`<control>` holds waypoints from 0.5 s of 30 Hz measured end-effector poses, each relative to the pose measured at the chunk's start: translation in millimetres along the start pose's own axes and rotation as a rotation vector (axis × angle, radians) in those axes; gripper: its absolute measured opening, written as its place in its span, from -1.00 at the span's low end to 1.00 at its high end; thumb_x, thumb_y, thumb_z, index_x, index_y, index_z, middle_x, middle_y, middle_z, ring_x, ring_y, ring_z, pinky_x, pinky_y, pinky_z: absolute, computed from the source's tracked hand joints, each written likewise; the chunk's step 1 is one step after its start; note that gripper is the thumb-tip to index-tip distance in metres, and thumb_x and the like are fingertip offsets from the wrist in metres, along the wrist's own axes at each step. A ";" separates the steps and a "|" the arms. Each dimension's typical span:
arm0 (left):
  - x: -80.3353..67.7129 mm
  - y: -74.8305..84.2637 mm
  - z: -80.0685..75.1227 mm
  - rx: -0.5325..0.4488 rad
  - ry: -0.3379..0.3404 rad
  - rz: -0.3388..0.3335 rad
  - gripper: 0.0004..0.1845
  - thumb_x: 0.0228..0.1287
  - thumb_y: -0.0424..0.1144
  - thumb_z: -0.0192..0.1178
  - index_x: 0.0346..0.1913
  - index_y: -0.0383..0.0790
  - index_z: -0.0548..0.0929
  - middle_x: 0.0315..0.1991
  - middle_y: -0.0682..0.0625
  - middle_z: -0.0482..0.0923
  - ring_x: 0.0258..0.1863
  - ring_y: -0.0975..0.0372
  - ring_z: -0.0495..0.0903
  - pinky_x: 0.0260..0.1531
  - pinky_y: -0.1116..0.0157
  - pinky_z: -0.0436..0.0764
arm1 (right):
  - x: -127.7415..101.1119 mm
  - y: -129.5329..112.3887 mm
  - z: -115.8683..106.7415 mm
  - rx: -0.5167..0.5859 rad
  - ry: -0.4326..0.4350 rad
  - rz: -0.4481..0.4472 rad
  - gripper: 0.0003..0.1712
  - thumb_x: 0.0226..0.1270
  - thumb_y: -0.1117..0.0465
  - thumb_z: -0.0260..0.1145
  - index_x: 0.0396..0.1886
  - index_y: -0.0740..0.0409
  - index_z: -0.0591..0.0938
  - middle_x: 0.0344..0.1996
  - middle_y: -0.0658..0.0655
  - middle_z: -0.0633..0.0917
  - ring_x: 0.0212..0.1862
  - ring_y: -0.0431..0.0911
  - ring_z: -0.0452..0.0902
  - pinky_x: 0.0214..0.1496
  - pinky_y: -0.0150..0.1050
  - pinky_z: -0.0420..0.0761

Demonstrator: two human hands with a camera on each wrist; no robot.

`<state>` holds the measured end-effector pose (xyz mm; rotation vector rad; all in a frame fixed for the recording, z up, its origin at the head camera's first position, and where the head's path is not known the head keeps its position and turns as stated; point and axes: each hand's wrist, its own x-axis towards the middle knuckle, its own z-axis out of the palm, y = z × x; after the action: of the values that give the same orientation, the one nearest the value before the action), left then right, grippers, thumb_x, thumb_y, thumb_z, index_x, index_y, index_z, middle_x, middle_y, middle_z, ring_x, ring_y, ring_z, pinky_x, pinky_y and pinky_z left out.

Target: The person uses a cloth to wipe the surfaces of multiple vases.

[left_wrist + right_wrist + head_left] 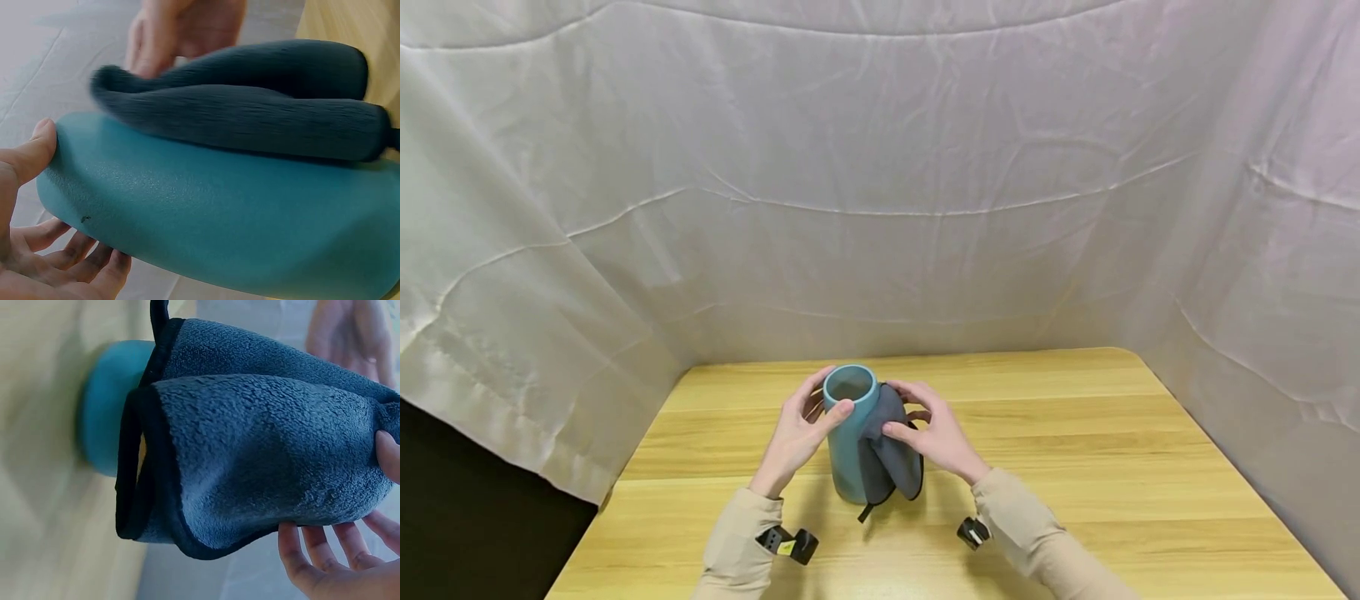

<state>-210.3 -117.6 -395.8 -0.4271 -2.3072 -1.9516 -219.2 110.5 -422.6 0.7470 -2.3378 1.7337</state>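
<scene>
A tall blue-green vase (pixel 846 462) stands upright on the wooden table, its round mouth facing up. My left hand (pixel 797 437) grips it near the rim, the thumb on the near side and the fingers curled round the far left side. A dark grey-blue cleaning cloth (pixel 250 450), fuzzy with black edging, hangs in folds along the vase's right side. My right hand (pixel 942 435) pinches the upper part of this cloth between thumb and fingers. In the left wrist view, a small dark mark shows on the vase (pixel 187 200) near the left fingers. The cloth's lower end hangs loose.
The light wooden table (pixel 1075 433) extends to both sides of the vase. A pale grey curtain (pixel 880 250) encloses the back and sides. Black wrist cameras, such as the left one (pixel 790 543), sit on both beige sleeves. A dark area (pixel 482 508) lies at lower left.
</scene>
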 end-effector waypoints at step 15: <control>0.3 -0.2 0.5 -0.009 -0.001 0.001 -0.33 0.31 -0.33 0.33 0.45 -0.20 0.36 0.40 -0.20 0.40 0.44 -0.06 0.39 0.52 0.04 0.30 | 6.2 -11.8 -3.0 -0.007 0.022 -0.060 -0.34 0.25 0.28 0.47 0.36 0.15 0.52 0.07 0.24 0.60 0.14 0.15 0.57 0.01 -0.17 0.69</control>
<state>-210.6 -117.1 -396.0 -0.4302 -2.2991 -1.9626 -219.7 108.8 -409.0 0.7847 -2.2815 1.6993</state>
